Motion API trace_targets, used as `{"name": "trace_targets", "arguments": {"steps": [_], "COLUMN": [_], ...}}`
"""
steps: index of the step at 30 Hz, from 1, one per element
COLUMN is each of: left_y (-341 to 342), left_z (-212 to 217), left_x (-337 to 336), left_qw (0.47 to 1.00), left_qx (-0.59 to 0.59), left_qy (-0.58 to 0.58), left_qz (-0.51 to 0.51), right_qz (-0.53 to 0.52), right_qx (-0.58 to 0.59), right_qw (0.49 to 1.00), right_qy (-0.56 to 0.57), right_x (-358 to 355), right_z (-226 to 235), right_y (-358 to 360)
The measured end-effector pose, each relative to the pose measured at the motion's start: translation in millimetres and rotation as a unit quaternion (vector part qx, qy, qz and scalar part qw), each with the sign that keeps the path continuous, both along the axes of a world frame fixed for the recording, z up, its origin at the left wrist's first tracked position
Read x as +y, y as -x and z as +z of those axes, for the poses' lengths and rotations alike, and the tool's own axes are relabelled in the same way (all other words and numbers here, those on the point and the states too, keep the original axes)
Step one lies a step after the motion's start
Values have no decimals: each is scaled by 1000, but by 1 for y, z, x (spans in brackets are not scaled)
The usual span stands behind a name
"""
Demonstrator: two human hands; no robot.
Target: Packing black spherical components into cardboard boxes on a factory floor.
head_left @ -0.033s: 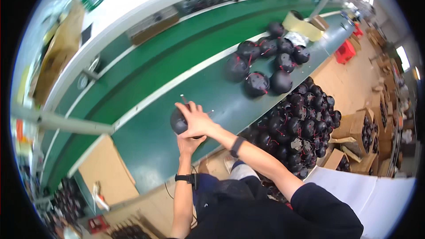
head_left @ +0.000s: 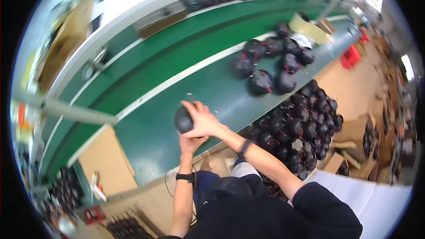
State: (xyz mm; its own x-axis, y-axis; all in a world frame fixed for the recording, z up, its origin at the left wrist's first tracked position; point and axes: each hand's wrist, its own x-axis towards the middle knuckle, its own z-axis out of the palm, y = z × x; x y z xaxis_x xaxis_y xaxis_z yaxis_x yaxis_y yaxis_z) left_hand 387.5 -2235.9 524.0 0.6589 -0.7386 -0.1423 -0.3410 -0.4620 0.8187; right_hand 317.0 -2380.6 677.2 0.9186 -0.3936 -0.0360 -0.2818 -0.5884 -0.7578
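A black dome-shaped housing (head_left: 182, 121) is held between my two hands above the near edge of the green worktop (head_left: 155, 150). My right hand (head_left: 203, 120) lies over its right side, thumb and fingers curved round it. Beneath it, my left hand (head_left: 191, 143) grips from below, its fingers mostly hidden by the housing and the right hand. A small light-tipped piece (head_left: 190, 96) shows just beyond my right fingertips; I cannot tell whether it belongs to the housing. Farther right on the worktop stands a group of similar black round housings (head_left: 260, 82) with red wires.
A large heap of black housings (head_left: 305, 124) fills the area right of the worktop's near edge. A cardboard sheet (head_left: 106, 163) with a white-and-orange tool (head_left: 97, 188) lies at the left. A yellow roll (head_left: 305, 27) stands behind the housings. A metal post (head_left: 75, 114) crosses the left side.
The whole view has shifted slightly, so the worktop and housings appear a little to the right. My hands keep their hold on the housing, with little change in grip.
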Motion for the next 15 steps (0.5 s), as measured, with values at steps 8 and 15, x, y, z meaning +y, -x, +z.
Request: {"name": "trace_targets", "arguments": {"steps": [8,15], "left_y": [99,267], "left_z": [63,36], "left_x": [223,537], "left_qw": [976,831], "left_qx": [-20,37], "left_qy": [-8,-60], "left_qz": [218,552], "right_qz": [108,429], "right_qx": [18,156], "right_qw": [967,887], "right_qy": [-228,-68], "right_x": [100,275], "right_z": [24,-8], "right_y": [170,141]}}
